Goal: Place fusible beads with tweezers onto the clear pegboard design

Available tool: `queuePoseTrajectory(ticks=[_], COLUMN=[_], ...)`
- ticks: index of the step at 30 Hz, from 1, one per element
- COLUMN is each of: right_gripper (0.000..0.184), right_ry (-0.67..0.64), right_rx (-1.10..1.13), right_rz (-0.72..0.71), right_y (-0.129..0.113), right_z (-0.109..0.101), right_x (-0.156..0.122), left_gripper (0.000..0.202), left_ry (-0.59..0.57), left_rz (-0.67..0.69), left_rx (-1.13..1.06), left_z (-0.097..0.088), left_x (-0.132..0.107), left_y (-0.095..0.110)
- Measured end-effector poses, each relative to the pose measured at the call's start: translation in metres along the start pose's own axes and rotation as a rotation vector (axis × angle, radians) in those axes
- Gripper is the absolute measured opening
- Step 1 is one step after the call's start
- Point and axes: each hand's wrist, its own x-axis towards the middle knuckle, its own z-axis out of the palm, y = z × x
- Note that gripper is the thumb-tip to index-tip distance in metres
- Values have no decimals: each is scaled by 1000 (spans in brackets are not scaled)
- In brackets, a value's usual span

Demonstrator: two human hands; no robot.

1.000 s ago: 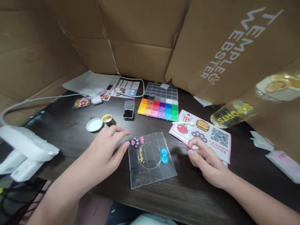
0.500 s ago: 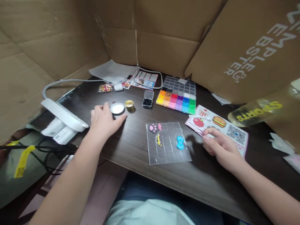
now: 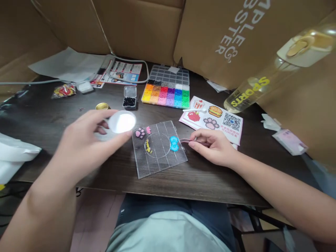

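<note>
My left hand (image 3: 84,140) is raised over the table, thumb and fingers closed round the edge of a small round container with a shiny white top (image 3: 122,122). A clear square pegboard (image 3: 160,161) lies just right of it, marked with a circle. On the board are a pink and black paw (image 3: 140,133), a small pink piece (image 3: 148,130), a few yellow beads (image 3: 148,146) and a blue bow shape (image 3: 174,143). My right hand (image 3: 214,145) grips slim tweezers (image 3: 185,140), whose tips point left beside the blue bow; whether they touch it I cannot tell.
Behind the board stand a sorted bead box (image 3: 165,94), a small case of black beads (image 3: 129,101) and a gold tin (image 3: 102,106). A pattern sheet (image 3: 228,131) lies right, below a leaning bottle (image 3: 249,91). Cardboard walls (image 3: 147,31) enclose the back.
My left hand has lifted the round container off the table and brought it toward the pegboard. My right hand has moved the tweezers to the board's right edge. The view has turned right.
</note>
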Motion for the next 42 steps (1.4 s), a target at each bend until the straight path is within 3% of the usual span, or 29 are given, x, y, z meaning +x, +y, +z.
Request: queuePoseTrajectory(ticks=[2,4,6,9,12,18,21,31,38,42], right_gripper=[23,26,28,28,27,20,18,12,13,12], right_ry=[-23,-65,-96,-78,-61,-67,-44,23,53,52], right_rx=[-14,-47,-101,-131,-116,-127,-162,-214,-223,-240], right_rz=[-23,-45,-89,-137,-123,-107,-151,-227,-244,-242], right_y=[0,2,4,8,8,4,4,4,5,5], right_z=[-1,-4,-8,-12,-14,-16,-16,-14,-12,-12], right_x=[4,8,11,13,14,14,13,11,10,11], left_gripper=[56,55,56,62,68,52,49,62,58,53], left_ry=[-132,-270,-365,-376,-393,-444,-408,-391,-398,-399], left_rz=[269,449,535,547,575,714,740,581,596,649], left_rx=[-15,10,10,24,-47,-65,16,98,133,26], left_z=[11,22,32,44,52,55,55,54,55,57], left_x=[14,35,57,78,80,81,84,71,72,73], left_y=[21,42,63,82,77,47,49,62,62,59])
